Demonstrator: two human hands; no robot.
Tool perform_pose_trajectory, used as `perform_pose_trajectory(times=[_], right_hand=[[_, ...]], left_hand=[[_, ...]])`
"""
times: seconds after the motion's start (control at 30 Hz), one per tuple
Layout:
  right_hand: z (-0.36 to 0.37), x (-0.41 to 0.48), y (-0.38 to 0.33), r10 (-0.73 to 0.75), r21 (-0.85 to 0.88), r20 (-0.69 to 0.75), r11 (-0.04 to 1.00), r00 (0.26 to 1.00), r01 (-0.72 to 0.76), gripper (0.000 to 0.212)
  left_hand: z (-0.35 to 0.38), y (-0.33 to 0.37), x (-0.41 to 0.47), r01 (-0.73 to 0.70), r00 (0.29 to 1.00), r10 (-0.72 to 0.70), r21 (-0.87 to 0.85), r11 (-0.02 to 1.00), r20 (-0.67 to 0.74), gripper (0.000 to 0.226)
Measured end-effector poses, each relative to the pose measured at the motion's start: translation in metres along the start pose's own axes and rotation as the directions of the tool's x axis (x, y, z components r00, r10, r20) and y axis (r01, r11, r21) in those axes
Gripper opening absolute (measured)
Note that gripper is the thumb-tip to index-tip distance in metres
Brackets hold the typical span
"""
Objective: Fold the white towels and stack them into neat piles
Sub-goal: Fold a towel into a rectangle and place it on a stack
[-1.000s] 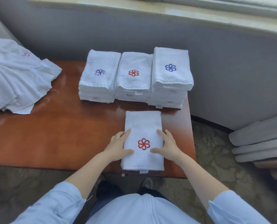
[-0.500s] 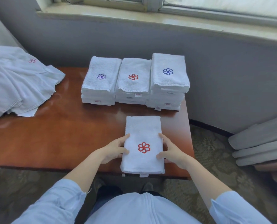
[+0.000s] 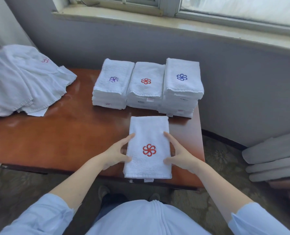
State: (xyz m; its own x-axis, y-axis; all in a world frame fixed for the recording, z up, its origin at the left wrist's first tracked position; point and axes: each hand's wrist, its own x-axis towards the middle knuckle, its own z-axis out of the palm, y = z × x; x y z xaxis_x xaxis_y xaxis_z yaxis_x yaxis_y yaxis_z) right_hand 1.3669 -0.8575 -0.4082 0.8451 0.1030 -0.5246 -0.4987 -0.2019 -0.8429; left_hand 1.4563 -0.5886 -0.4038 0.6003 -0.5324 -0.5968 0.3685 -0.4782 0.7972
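A folded white towel (image 3: 148,131) with a red flower emblem lies at the near edge of the wooden table (image 3: 59,133). My left hand (image 3: 118,150) grips its left side, thumb on top. My right hand (image 3: 179,152) grips its right side the same way. Behind it stand three piles of folded towels: the left pile (image 3: 112,85) with a purple emblem, the middle pile (image 3: 146,87) with a red one, and the taller right pile (image 3: 181,85) with a blue one. A heap of unfolded white towels (image 3: 20,80) lies at the table's far left.
A grey wall and window sill (image 3: 174,26) run behind the table. Grey rolled cushions (image 3: 274,155) lie on the patterned carpet to the right. The table's right edge is just beside the right pile.
My hands have slid from the top of the folded towel to its two sides and now clasp it. The view has tilted upward, showing more of the window.
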Motion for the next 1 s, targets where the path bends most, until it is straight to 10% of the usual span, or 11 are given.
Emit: perform_pose_trajectory(times=[0.53, 1.0], right_hand=[[-0.035, 0.038, -0.124, -0.317, 0.041, -0.006, 0.948, 0.948, 0.317, 0.098], [-0.109, 0.139, -0.221, -0.217, -0.029, -0.131, 0.976, 0.967, 0.215, 0.092]], left_hand=[[-0.077, 0.117, -0.01, -0.245, 0.952, 0.277, 0.216, 0.945, -0.134, 0.097], [-0.156, 0.227, 0.117, -0.164, 0.974, 0.198, 0.261, 0.951, -0.109, 0.094]])
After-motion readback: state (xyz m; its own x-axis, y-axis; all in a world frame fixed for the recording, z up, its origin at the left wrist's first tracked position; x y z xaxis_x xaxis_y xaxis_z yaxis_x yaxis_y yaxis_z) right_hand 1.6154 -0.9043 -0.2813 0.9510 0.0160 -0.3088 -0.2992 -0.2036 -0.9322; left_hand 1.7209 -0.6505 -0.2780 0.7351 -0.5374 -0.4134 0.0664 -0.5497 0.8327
